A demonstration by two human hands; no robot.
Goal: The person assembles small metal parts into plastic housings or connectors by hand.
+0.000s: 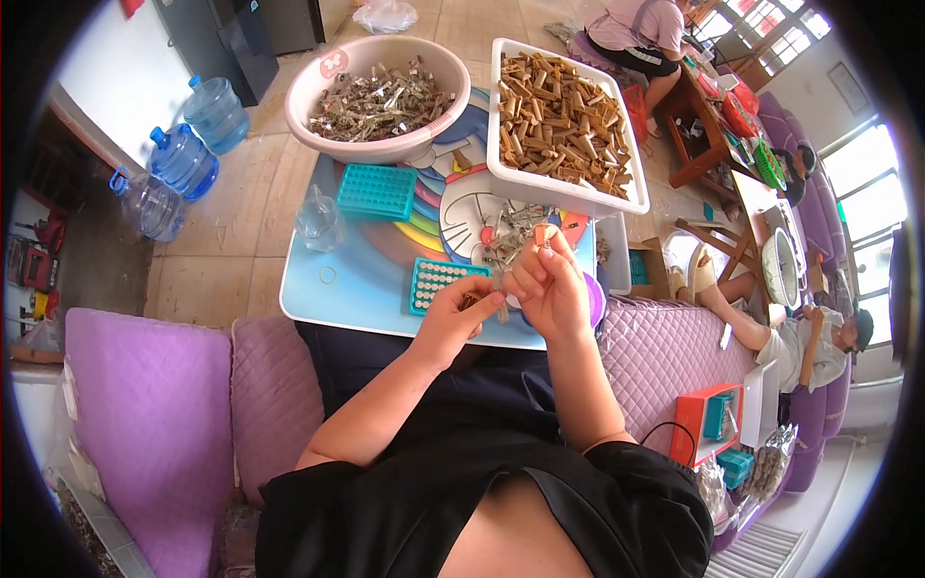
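My right hand is closed in a pinch at the front right of the table, and a small orange-brown piece stands up from its fingertips. Close beside it, my left hand has its fingers curled round small brown pieces. A thin, pale see-through piece shows between the two hands; its kind is unclear. Just behind my left hand lies a teal tray with rows of round white-topped pieces. A loose pile of small metallic parts sits behind my right hand, which partly covers it.
A pink basin of metallic clips and a white bin of brown pieces stand at the table's far side. A second teal tray and a clear pitcher stand left. Water bottles are on the floor. Another person sits right.
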